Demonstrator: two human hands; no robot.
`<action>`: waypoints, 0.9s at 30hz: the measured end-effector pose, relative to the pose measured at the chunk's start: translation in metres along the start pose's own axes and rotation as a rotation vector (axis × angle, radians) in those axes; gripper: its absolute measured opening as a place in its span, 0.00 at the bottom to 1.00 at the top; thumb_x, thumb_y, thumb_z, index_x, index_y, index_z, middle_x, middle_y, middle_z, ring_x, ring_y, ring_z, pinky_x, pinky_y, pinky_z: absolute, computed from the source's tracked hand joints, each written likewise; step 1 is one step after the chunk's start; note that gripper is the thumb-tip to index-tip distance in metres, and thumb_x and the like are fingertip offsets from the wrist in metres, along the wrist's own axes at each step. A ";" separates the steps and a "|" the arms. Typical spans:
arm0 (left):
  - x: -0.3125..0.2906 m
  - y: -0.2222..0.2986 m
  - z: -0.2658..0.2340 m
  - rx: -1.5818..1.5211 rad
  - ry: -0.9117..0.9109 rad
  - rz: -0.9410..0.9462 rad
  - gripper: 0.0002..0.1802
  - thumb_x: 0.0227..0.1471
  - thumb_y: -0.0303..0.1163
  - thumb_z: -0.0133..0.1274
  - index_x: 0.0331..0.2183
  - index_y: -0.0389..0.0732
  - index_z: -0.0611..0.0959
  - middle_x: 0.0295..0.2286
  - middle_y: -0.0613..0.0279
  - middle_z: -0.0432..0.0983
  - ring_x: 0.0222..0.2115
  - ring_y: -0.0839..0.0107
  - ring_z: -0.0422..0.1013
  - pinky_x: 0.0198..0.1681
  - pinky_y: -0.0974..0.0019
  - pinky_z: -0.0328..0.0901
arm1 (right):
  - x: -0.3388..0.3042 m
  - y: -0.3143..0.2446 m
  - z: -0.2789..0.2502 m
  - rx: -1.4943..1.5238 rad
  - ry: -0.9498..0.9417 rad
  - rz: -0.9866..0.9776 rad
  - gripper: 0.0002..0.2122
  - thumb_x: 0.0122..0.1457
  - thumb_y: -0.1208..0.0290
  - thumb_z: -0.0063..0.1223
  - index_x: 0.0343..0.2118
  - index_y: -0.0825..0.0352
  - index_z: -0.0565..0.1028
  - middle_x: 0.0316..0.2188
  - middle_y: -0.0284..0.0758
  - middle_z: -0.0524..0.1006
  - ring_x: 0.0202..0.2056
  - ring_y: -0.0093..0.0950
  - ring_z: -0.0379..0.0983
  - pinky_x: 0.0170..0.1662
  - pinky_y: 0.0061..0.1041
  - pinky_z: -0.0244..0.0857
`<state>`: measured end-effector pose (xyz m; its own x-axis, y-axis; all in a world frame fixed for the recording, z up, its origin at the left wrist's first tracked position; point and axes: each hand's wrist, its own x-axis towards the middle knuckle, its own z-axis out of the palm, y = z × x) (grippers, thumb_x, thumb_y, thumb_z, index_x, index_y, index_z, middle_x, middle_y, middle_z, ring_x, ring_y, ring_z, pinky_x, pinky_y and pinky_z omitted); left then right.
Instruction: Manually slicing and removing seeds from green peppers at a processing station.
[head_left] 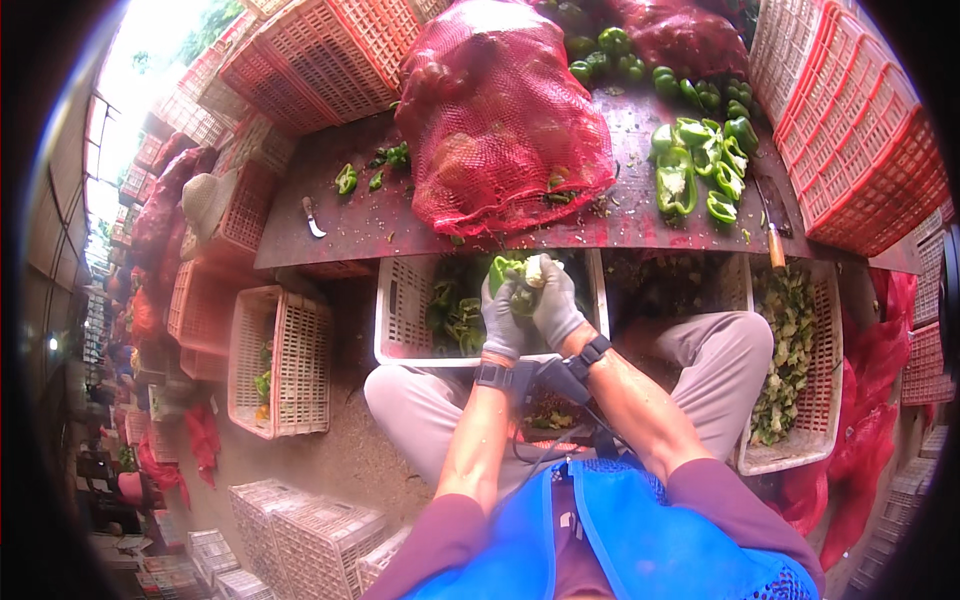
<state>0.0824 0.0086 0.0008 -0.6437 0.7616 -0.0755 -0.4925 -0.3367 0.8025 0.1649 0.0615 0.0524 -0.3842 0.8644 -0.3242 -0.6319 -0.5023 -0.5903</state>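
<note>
Both hands wear grey gloves and meet just below the table's front edge. My left hand (501, 325) is closed around a green bell pepper (499, 270). Close against it, my right hand (558, 310) grips a whitish pepper core (534, 270); its fingertips are partly hidden. Below the hands stands a white crate (384, 310) with green pepper pieces (458, 318) in it. Opened pepper halves (676, 182) lie on the table to the right, beside several whole green peppers (614, 42).
A full red mesh sack (500, 120) sits on the dark table (330, 215). A small knife (312, 216) lies left; a wooden-handled knife (775, 245) overhangs the edge at right. A crate of pepper cores (785, 370) stands by my right knee. Stacked red crates (860, 130) flank the table.
</note>
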 end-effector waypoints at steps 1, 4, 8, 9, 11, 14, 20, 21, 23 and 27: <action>0.012 -0.001 -0.003 -0.029 -0.059 -0.072 0.30 0.57 0.31 0.53 0.61 0.45 0.68 0.48 0.59 0.76 0.48 0.63 0.77 0.52 0.57 0.75 | 0.006 -0.007 0.001 -0.008 -0.008 -0.050 0.13 0.70 0.57 0.50 0.34 0.60 0.75 0.25 0.27 0.75 0.24 0.19 0.71 0.29 0.22 0.65; 0.018 0.003 -0.030 -0.067 -0.030 -0.189 0.26 0.57 0.34 0.52 0.57 0.42 0.71 0.48 0.57 0.76 0.48 0.60 0.77 0.51 0.52 0.75 | 0.010 -0.051 -0.005 -0.133 -0.020 -0.110 0.13 0.71 0.58 0.48 0.37 0.62 0.75 0.28 0.29 0.78 0.26 0.22 0.75 0.31 0.24 0.68; 0.010 0.024 -0.045 0.121 -0.044 -0.137 0.31 0.58 0.38 0.55 0.60 0.40 0.69 0.50 0.55 0.75 0.51 0.59 0.75 0.54 0.53 0.73 | -0.001 -0.112 -0.017 -0.205 -0.084 -0.005 0.14 0.70 0.56 0.48 0.44 0.64 0.74 0.35 0.35 0.82 0.36 0.33 0.84 0.39 0.30 0.78; 0.006 0.029 -0.031 0.345 -0.055 -0.047 0.36 0.58 0.40 0.59 0.63 0.38 0.67 0.55 0.53 0.71 0.55 0.60 0.72 0.58 0.56 0.68 | 0.001 -0.118 -0.029 -0.226 -0.044 -0.014 0.15 0.69 0.56 0.49 0.44 0.64 0.74 0.36 0.36 0.82 0.35 0.31 0.84 0.38 0.30 0.78; 0.001 0.040 -0.016 0.723 -0.021 0.131 0.44 0.58 0.44 0.63 0.67 0.35 0.63 0.62 0.49 0.64 0.60 0.59 0.67 0.63 0.59 0.61 | -0.005 -0.124 -0.046 -0.280 -0.054 -0.064 0.13 0.70 0.58 0.49 0.44 0.65 0.74 0.36 0.36 0.82 0.35 0.32 0.84 0.38 0.30 0.78; -0.001 0.068 -0.016 0.823 0.014 0.313 0.38 0.61 0.43 0.62 0.64 0.33 0.68 0.60 0.49 0.69 0.58 0.59 0.68 0.62 0.61 0.62 | -0.026 -0.131 -0.055 -0.371 -0.049 -0.221 0.12 0.70 0.61 0.48 0.45 0.65 0.73 0.36 0.36 0.81 0.35 0.32 0.83 0.39 0.30 0.76; -0.020 0.159 0.025 0.488 0.060 0.427 0.18 0.67 0.37 0.49 0.51 0.35 0.81 0.43 0.57 0.82 0.42 0.70 0.78 0.51 0.67 0.71 | -0.072 -0.225 -0.126 -0.893 0.277 -0.750 0.15 0.70 0.57 0.47 0.50 0.62 0.71 0.39 0.43 0.81 0.38 0.41 0.81 0.40 0.38 0.73; -0.026 0.171 0.034 0.521 0.049 0.465 0.18 0.67 0.36 0.49 0.49 0.34 0.82 0.42 0.56 0.83 0.41 0.69 0.79 0.50 0.66 0.72 | -0.078 -0.247 -0.148 -1.031 0.369 -0.827 0.15 0.70 0.56 0.47 0.51 0.62 0.70 0.39 0.44 0.81 0.38 0.43 0.81 0.41 0.39 0.73; -0.038 0.190 0.051 0.549 0.037 0.557 0.17 0.67 0.36 0.48 0.45 0.31 0.82 0.39 0.54 0.83 0.39 0.68 0.79 0.48 0.64 0.72 | -0.093 -0.291 -0.202 -1.361 0.574 -0.909 0.16 0.70 0.55 0.46 0.52 0.61 0.69 0.40 0.46 0.81 0.39 0.46 0.80 0.41 0.42 0.72; -0.047 0.233 0.078 0.605 0.018 0.770 0.16 0.67 0.34 0.47 0.44 0.31 0.82 0.38 0.53 0.83 0.38 0.67 0.79 0.46 0.65 0.73 | -0.128 -0.359 -0.335 -1.920 0.968 -0.722 0.19 0.70 0.52 0.45 0.56 0.59 0.67 0.41 0.50 0.81 0.41 0.53 0.79 0.42 0.47 0.70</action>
<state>0.0436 -0.0624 0.2380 -0.6747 0.4422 0.5910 0.4464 -0.3932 0.8038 0.6665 0.1382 0.0588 0.2459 0.8801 0.4061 0.9379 -0.1103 -0.3290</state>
